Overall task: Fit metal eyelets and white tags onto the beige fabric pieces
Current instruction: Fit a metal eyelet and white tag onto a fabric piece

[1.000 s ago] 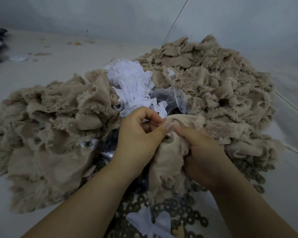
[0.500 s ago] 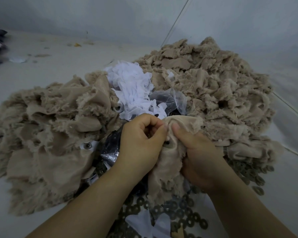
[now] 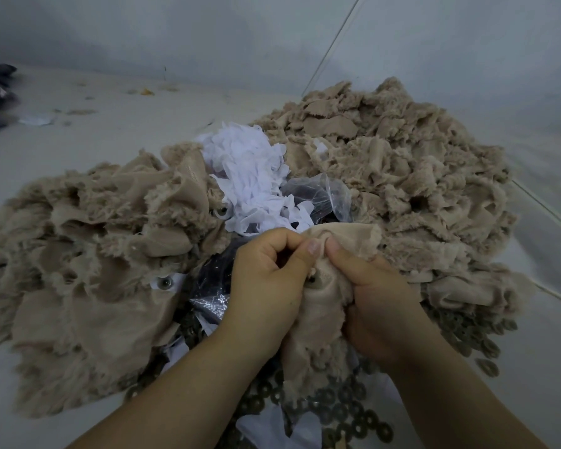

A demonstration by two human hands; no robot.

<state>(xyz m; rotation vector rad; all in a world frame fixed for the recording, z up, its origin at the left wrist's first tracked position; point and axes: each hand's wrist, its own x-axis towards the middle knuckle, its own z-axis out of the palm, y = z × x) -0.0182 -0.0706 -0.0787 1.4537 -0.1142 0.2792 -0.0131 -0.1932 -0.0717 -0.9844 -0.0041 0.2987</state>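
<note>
I am pinching a beige fabric piece [image 3: 318,322] between both hands, which are pressed close together: my left hand [image 3: 266,283] is curling its fingers and thumb onto the upper fold, and my right hand [image 3: 373,303] is gripping the same piece from the other side, thumbs nearly touching. A metal eyelet [image 3: 312,280] is showing in the fabric just below my thumbs. The piece is hanging down over a scatter of dark metal eyelets [image 3: 344,413] lying near my wrists. Beyond my hands a heap of white tags [image 3: 250,183] is sitting beside a clear plastic bag [image 3: 318,196]. Piles of beige fabric pieces are lying on the left [image 3: 88,254] and right [image 3: 402,176], and one left piece is showing a fitted eyelet on a white tag [image 3: 165,282].
</note>
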